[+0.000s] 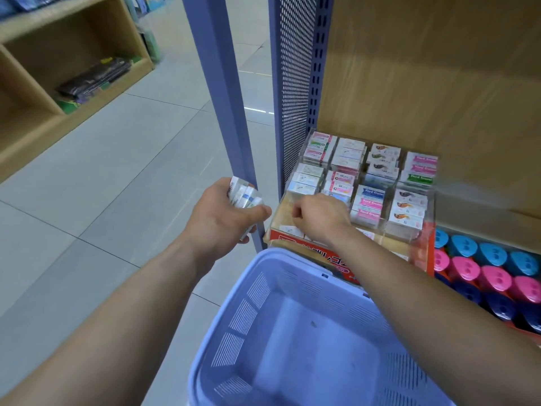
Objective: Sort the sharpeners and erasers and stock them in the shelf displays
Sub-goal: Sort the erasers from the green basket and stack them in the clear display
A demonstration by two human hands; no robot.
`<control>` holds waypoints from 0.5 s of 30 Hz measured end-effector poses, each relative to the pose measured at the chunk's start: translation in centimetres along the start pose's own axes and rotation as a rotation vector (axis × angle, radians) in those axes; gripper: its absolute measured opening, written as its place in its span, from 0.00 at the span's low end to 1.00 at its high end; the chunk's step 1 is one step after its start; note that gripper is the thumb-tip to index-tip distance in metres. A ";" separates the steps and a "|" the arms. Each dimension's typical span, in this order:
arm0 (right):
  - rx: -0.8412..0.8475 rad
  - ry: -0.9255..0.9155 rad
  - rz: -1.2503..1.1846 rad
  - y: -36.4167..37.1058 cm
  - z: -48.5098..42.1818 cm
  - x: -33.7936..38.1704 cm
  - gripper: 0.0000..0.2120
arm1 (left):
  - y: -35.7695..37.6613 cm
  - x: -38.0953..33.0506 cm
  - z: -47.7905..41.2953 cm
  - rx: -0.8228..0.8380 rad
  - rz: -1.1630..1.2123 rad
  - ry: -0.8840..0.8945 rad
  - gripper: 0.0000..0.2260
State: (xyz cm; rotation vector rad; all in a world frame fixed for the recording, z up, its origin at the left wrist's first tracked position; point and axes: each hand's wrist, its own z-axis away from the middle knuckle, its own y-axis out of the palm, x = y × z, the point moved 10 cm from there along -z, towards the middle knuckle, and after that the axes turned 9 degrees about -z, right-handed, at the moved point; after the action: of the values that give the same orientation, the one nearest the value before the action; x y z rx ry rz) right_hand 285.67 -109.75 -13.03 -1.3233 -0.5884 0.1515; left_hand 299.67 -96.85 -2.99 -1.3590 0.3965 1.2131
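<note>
Basket [243,317] empty down low, left hand [219,221] clutching seemingly the last erasers [243,194], right hand [319,218] curled in the eraser display [278,218], grip unclear, stocking looks nearly done.

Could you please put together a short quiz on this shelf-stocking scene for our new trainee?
1. True or false: the left hand grips a bunch of small wrapped erasers.
2. Fill in: the round pink and blue plastic sharpeners stand to the ____ of the clear acrylic eraser display.
3. Where is the right hand?
A) inside the pale blue plastic basket
B) at the front left compartment of the display
C) on the sharpeners
Key: 1 true; 2 right; 3 B.
</note>
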 end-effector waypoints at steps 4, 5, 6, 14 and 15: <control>0.131 -0.107 -0.012 0.8 0.1 0.3 0.12 | -0.2 0.1 0.0 -0.001 0.012 -0.007 0.15; 0.159 -0.130 0.008 1.0 0.2 0.4 0.13 | -0.2 0.1 0.0 0.001 0.013 -0.007 0.15; 0.180 -0.148 0.030 1.1 0.3 0.5 0.14 | -0.1 0.0 0.0 0.004 0.013 -0.007 0.15; 0.093 0.004 -0.632 -1.5 3.1 -1.4 0.11 | 2.3 -0.3 0.6 0.186 0.162 -0.053 0.18; 0.047 0.001 -0.739 -2.6 4.1 -1.6 0.10 | 2.9 -0.6 0.7 0.224 0.196 -0.049 0.18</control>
State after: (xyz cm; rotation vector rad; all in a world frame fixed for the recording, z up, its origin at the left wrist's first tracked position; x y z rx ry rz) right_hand 281.71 -107.54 -10.56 -0.9885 -1.0266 -0.4380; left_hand 296.75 -97.17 -3.80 -1.1153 0.6230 1.3167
